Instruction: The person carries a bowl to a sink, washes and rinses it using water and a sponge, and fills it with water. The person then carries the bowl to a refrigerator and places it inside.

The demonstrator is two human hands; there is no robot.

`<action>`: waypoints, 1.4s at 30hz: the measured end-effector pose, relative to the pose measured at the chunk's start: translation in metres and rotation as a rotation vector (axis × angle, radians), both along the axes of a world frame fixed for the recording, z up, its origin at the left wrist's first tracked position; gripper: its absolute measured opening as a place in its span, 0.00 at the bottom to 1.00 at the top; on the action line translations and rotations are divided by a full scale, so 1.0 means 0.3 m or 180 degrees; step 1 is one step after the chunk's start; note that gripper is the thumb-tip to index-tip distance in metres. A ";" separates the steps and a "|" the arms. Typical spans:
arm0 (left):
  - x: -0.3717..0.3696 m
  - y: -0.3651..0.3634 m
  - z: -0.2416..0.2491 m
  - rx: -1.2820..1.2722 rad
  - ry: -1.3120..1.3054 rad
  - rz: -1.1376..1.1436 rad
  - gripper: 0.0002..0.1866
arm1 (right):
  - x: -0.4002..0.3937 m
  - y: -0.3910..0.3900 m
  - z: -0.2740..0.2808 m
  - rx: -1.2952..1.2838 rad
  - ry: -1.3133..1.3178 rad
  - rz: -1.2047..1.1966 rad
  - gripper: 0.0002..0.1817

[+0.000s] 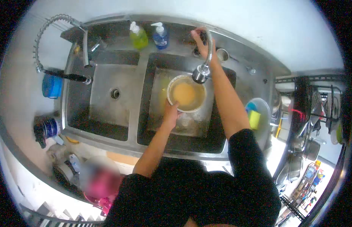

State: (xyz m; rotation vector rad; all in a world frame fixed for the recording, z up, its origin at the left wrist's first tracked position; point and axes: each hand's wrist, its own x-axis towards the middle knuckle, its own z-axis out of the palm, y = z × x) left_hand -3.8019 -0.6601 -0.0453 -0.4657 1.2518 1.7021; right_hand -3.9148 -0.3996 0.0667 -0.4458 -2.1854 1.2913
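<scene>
My left hand [171, 114] grips a round bowl [204, 95] by its near-left rim, thumb over the edge. Cloudy yellow-orange liquid [183, 94] lies in the bowl, which is held over the right sink basin [155, 126]. Above the bowl's upper-right edge hangs the spray head [200, 73] of a coiled-hose faucet [210, 45]. My right hand [202, 44] reaches past the hose to the back ledge, its fingers curled at the faucet's base. The hose and fingers partly hide that contact. Whether water runs is not clear.
A green soap bottle [139, 37] and a blue pump bottle [160, 37] stand on the back ledge. A small metal cup [222, 55] sits right of the faucet. Left are another basin [108, 108] and spring faucet [85, 47]. A yellow sponge [254, 119] lies at right.
</scene>
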 end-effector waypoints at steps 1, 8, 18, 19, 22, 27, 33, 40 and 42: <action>0.002 0.002 0.012 -0.0025 0.0035 -0.0004 0.28 | -0.019 -0.004 -0.023 0.0223 0.0160 -0.0319 0.21; 0.021 0.017 -0.039 -0.0241 -0.0008 -0.0049 0.30 | -0.044 -0.042 -0.053 -0.0571 0.0407 -0.0423 0.22; 0.011 0.068 -0.073 -0.0114 -0.0090 0.0031 0.29 | -0.041 -0.094 -0.006 -0.0499 0.0308 -0.0859 0.19; 0.001 0.068 -0.077 -0.0086 -0.0068 0.0022 0.29 | -0.044 -0.094 -0.001 -0.0498 0.0335 -0.0760 0.19; -0.009 0.068 -0.072 -0.0298 -0.0108 -0.0041 0.30 | -0.040 -0.086 0.045 -0.0564 0.0004 -0.0544 0.16; -0.013 0.054 -0.075 -0.0039 0.0055 0.0000 0.31 | -0.002 -0.020 0.009 -0.0352 0.0062 0.0172 0.17; 0.000 0.031 -0.043 0.0064 0.0013 0.0104 0.30 | 0.095 0.032 0.087 0.0111 -0.0283 0.0760 0.38; 0.025 0.027 -0.022 0.0107 0.0029 0.0004 0.30 | -0.002 0.008 0.170 0.0312 -0.1111 0.0194 0.19; 0.035 0.026 -0.016 0.0059 -0.0014 0.0039 0.30 | -0.041 0.056 0.092 0.0293 -0.1022 0.0141 0.18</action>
